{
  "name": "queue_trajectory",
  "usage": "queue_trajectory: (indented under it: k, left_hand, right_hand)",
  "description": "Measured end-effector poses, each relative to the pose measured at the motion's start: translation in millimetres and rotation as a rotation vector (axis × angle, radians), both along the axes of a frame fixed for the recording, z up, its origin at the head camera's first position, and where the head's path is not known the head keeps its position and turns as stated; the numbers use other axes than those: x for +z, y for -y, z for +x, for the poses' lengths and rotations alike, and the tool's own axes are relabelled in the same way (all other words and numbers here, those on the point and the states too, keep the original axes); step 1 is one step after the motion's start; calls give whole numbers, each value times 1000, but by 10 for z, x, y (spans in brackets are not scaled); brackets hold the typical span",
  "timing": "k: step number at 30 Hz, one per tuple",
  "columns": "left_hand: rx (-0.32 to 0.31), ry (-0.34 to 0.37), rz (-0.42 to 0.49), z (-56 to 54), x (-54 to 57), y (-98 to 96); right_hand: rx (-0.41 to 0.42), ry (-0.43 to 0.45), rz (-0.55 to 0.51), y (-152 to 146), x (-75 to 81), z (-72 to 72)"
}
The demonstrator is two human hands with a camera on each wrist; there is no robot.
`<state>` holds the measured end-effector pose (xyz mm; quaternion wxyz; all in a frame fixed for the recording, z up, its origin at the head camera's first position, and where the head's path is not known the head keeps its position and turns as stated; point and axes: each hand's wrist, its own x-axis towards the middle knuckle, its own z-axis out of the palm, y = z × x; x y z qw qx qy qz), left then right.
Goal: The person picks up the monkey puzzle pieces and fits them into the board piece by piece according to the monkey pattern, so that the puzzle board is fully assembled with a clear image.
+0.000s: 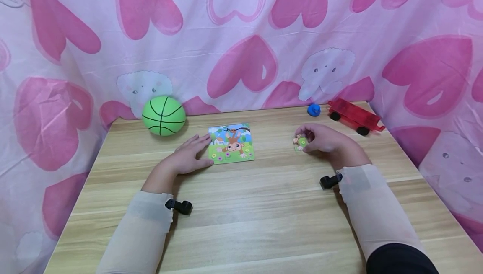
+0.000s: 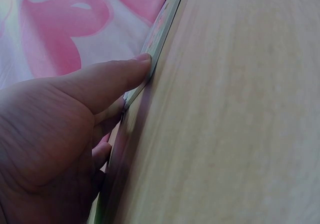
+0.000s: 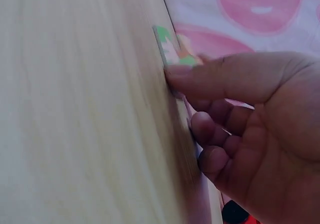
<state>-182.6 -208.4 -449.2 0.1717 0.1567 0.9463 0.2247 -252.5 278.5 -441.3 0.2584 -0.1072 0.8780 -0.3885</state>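
Note:
A flat square monkey-picture puzzle board (image 1: 233, 145) lies on the table in the head view, a monkey hanging upside down over green grass on it. My left hand (image 1: 187, 155) touches the board's left side with spread fingers, and its thumb meets the lower left corner. The left wrist view shows that thumb (image 2: 125, 74) against the board's thin edge. To the right, my right hand (image 1: 324, 140) pinches a small jigsaw piece (image 1: 300, 142) printed with green and a flower. Close up, the right wrist view has the piece (image 3: 167, 44) partly hidden behind the thumb.
A green ball (image 1: 164, 116) with black lines sits at the back left of the wooden table (image 1: 241, 219). At the back right are a small blue duck (image 1: 314, 110) and a red toy wagon (image 1: 354, 116). Pink heart-patterned cloth (image 1: 241, 68) hangs behind.

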Motion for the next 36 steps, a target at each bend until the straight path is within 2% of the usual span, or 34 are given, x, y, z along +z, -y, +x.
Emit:
queue_trajectory:
  k: [5,11,19,26,31,36]
  left_hand:
    - [-3,-3,0,-5,-8,4]
    - [-3,-4,0,-4,-12,11]
    - [-9,-7,0,-8,-18,8]
    - [-11,-14,1,-14,-30,11]
    - [-18,-21,2,-14,-29,12]
    - [-10,-13,5,-16,-21,4]
  right_hand:
    - [-17,-53,-25,106,33,18]
    - [57,-120,-65,465,35,22]
    - [146,-71,-137,1012,60,55]
    - [147,-38,-163,1329,71,19]
    - [168,-65,-158,1486,92,-16]
    - [203,-124,-165,1602,32,-57]
